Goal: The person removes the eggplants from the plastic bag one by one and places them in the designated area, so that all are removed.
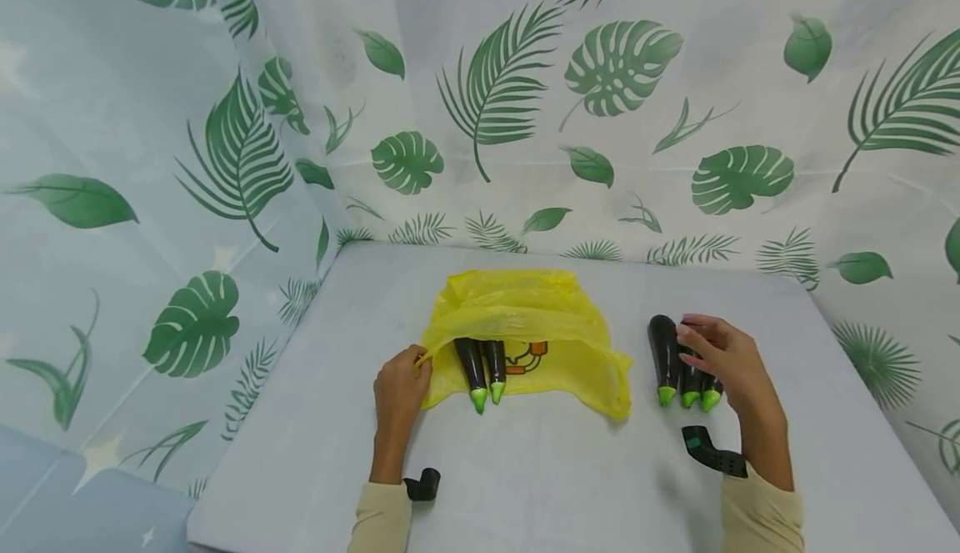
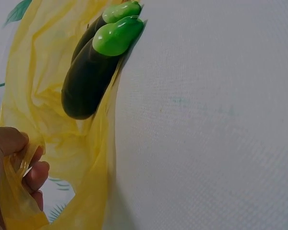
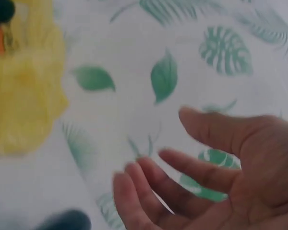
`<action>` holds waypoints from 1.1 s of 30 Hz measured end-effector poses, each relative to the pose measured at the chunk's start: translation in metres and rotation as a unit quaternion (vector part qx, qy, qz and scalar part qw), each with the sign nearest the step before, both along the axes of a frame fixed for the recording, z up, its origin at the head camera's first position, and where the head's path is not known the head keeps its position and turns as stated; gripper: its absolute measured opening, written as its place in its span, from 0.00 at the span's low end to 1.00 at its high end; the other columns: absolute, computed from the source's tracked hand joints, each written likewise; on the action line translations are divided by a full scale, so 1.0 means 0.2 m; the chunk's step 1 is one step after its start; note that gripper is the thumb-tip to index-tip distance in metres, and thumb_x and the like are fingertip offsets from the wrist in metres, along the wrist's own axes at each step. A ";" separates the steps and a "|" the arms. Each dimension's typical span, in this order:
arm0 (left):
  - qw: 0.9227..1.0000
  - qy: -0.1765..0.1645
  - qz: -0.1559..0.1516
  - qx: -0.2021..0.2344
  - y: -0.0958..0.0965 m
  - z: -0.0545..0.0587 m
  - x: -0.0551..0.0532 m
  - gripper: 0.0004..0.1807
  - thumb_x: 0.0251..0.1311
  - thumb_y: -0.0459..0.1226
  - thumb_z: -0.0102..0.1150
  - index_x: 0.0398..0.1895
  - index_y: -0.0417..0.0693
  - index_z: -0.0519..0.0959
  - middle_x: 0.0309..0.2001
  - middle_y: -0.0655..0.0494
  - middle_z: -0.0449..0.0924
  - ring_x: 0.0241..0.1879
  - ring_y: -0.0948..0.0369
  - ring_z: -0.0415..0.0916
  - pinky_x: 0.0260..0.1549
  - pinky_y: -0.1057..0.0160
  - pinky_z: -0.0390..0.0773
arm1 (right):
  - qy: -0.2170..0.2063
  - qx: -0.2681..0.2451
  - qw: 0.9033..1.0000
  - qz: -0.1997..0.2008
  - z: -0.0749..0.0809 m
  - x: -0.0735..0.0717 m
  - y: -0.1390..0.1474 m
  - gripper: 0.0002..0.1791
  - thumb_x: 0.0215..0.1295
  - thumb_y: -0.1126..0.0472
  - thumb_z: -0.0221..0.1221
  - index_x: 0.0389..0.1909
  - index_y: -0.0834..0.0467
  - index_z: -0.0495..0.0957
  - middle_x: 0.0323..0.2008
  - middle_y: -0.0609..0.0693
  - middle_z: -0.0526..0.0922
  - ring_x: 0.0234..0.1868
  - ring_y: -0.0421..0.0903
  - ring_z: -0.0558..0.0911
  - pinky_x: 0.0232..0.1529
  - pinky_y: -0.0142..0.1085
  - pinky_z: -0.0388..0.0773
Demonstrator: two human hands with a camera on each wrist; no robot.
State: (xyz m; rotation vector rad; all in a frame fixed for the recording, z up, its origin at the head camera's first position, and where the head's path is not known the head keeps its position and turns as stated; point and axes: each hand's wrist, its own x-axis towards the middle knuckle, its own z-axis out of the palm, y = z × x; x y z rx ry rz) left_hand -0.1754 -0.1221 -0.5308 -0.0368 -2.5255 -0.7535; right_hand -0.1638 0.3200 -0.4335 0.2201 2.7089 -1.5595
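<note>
**Left hand [image 1: 401, 386] grips the yellow bag [image 1: 517, 290], right hand [image 1: 726, 361] over three eggplants**

And here we are at the white table [image 1: 540, 486], where the yellow bag lies in the middle, its mouth gaping toward the person. The left hand has the bag's left edge — thumb and fingers pinching the thin plastic, as the left wrist view plainly shows.

Two eggplants lie side by side partly inside the bag: the left bagged eggplant [image 1: 469, 361] and the right bagged eggplant [image 1: 496, 359], green ends pointing at the person and poking out past the bag's lower edge. Just beside them, an orange-and-black print [image 1: 528, 359] shows on the plastic.

Across to the right, well apart from the bag, three more lie in a row: the near-left eggplant [image 1: 663, 353], the middle eggplant [image 1: 690, 382] and the outer eggplant [image 1: 711, 390], the last two partly hidden by the right hand. That hand holds nothing — fingers loosely bent, thumb apart from them. Whether a fingertip touches an eggplant, you cannot tell from here.

Behind it all hangs a leaf-patterned backdrop [image 1: 510, 211].
</note>
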 end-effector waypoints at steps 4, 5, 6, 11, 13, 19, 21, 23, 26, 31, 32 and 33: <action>1.000 0.002 -0.001 0.004 0.00 -0.01 0.00 0.07 0.57 0.33 0.64 0.37 0.41 0.85 0.34 0.49 0.87 0.31 0.53 0.85 0.28 0.56 0.82 | 0.012 -0.049 0.989 0.137 0.04 0.00 -0.13 0.31 0.72 0.49 0.54 0.67 0.66 0.64 0.56 0.57 0.76 0.46 0.29 0.80 0.46 0.34 0.83; 1.000 0.002 0.000 0.004 0.01 -0.01 0.00 0.07 0.57 0.33 0.65 0.37 0.42 0.85 0.34 0.49 0.87 0.31 0.54 0.85 0.28 0.56 0.82 | 0.010 -0.062 0.984 0.169 0.05 0.00 -0.16 0.30 0.72 0.51 0.54 0.66 0.66 0.65 0.56 0.58 0.76 0.47 0.31 0.81 0.47 0.36 0.83; 1.000 0.004 0.000 0.004 0.01 -0.01 0.00 0.07 0.57 0.33 0.65 0.37 0.42 0.85 0.34 0.49 0.87 0.31 0.54 0.85 0.28 0.56 0.82 | 0.010 -0.073 0.977 0.198 0.05 0.00 -0.20 0.27 0.72 0.54 0.54 0.65 0.66 0.66 0.56 0.57 0.76 0.49 0.33 0.81 0.47 0.38 0.83; 1.000 0.015 0.000 0.000 0.01 -0.02 0.00 0.06 0.56 0.32 0.65 0.36 0.42 0.85 0.34 0.49 0.87 0.30 0.54 0.85 0.27 0.56 0.82 | -0.035 -0.093 0.951 0.294 0.02 -0.01 -0.37 0.25 0.71 0.56 0.55 0.63 0.64 0.69 0.59 0.65 0.74 0.52 0.43 0.81 0.50 0.44 0.82; 1.000 0.017 -0.001 -0.001 0.01 -0.01 0.00 0.06 0.56 0.32 0.65 0.37 0.42 0.85 0.34 0.49 0.87 0.30 0.54 0.85 0.27 0.56 0.82 | -0.055 -0.090 0.943 0.317 0.00 -0.02 -0.43 0.25 0.71 0.54 0.56 0.63 0.63 0.69 0.60 0.64 0.74 0.54 0.46 0.80 0.50 0.44 0.82; 1.000 0.031 -0.005 -0.004 0.01 -0.01 -0.01 0.06 0.56 0.33 0.65 0.36 0.42 0.85 0.34 0.49 0.87 0.30 0.54 0.85 0.27 0.56 0.82 | -0.083 -0.091 0.925 0.359 -0.08 -0.03 -0.57 0.25 0.71 0.54 0.55 0.63 0.63 0.70 0.57 0.63 0.76 0.54 0.54 0.79 0.49 0.42 0.82; 0.999 0.034 -0.005 -0.005 0.01 0.00 -0.01 0.06 0.55 0.33 0.66 0.36 0.41 0.85 0.34 0.49 0.87 0.30 0.53 0.85 0.27 0.56 0.82 | -0.088 -0.096 0.925 0.357 -0.11 -0.03 -0.60 0.25 0.71 0.54 0.56 0.63 0.64 0.70 0.56 0.66 0.75 0.54 0.58 0.79 0.49 0.44 0.82; 0.999 0.034 -0.002 -0.006 0.02 0.00 -0.01 0.06 0.56 0.33 0.66 0.36 0.42 0.85 0.33 0.48 0.87 0.30 0.53 0.85 0.27 0.55 0.82 | -0.097 -0.106 0.928 0.344 -0.14 -0.03 -0.64 0.27 0.70 0.53 0.57 0.63 0.65 0.69 0.58 0.68 0.74 0.55 0.61 0.78 0.50 0.45 0.82; 0.999 0.032 0.001 -0.003 0.02 0.00 -0.01 0.06 0.55 0.33 0.66 0.36 0.41 0.85 0.33 0.48 0.87 0.30 0.53 0.85 0.27 0.55 0.82 | -0.111 -0.127 0.936 0.310 -0.19 -0.05 -0.69 0.30 0.69 0.52 0.58 0.64 0.67 0.67 0.61 0.69 0.71 0.59 0.65 0.75 0.52 0.47 0.80; 1.000 0.027 -0.001 -0.001 0.02 0.00 -0.01 0.06 0.56 0.33 0.66 0.36 0.41 0.85 0.34 0.48 0.87 0.30 0.53 0.85 0.28 0.55 0.82 | -0.134 -0.188 0.944 0.235 -0.26 -0.09 -0.77 0.32 0.71 0.56 0.56 0.68 0.71 0.60 0.65 0.69 0.67 0.65 0.67 0.70 0.56 0.48 0.78; 1.000 0.027 -0.002 -0.001 0.02 0.00 -0.01 0.06 0.56 0.33 0.65 0.37 0.41 0.85 0.34 0.48 0.87 0.30 0.53 0.85 0.28 0.55 0.82 | -0.135 -0.197 0.944 0.227 -0.27 -0.10 -0.78 0.33 0.72 0.57 0.55 0.69 0.72 0.58 0.66 0.69 0.66 0.66 0.67 0.69 0.56 0.48 0.78; 1.000 0.028 -0.001 -0.001 0.02 0.00 -0.01 0.06 0.56 0.33 0.65 0.37 0.41 0.85 0.34 0.48 0.87 0.30 0.53 0.85 0.28 0.55 0.82 | -0.139 -0.208 0.944 0.216 -0.28 -0.10 -0.80 0.33 0.72 0.58 0.54 0.69 0.72 0.57 0.67 0.69 0.65 0.66 0.66 0.69 0.57 0.49 0.77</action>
